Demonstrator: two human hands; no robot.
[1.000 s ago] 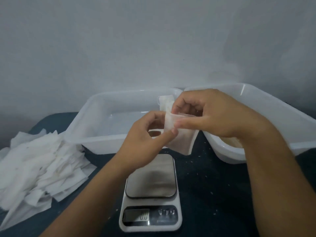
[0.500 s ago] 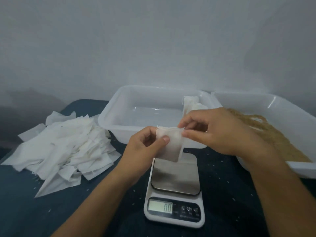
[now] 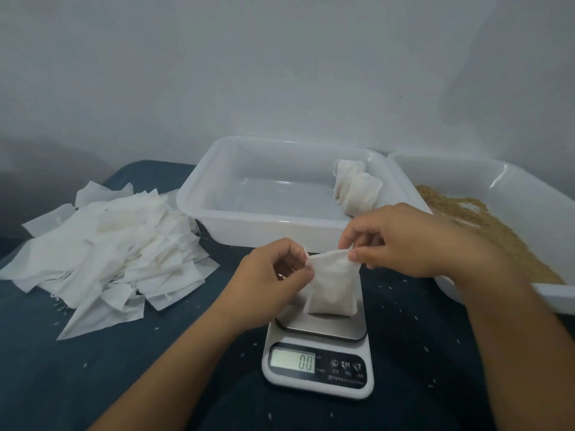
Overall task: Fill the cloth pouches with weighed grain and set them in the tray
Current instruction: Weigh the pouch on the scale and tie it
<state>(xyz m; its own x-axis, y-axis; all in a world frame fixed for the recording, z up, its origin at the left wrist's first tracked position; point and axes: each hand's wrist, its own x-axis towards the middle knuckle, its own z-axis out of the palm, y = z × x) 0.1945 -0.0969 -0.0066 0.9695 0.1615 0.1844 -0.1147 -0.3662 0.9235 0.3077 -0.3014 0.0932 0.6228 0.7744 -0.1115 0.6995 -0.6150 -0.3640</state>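
Two hands meet at frame centre in the head view: the left hand (image 3: 273, 269) and right hand (image 3: 401, 241) each pinch the top hem of a small white cloth pouch (image 3: 333, 284) hanging over the white digital scale (image 3: 317, 349), which reads zero. Upper centre, the white plastic tray (image 3: 249, 225) holds filled pouches (image 3: 356, 189); right, brown grain (image 3: 485, 219). Loosely pinched, the limp mouth could sag and spill grain.

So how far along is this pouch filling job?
Early. Two filled pouches stand in the middle tray. The left hand and right hand pinch one pouch open above the scale, reading zero. A big pile of empty pouches and the grain remain.
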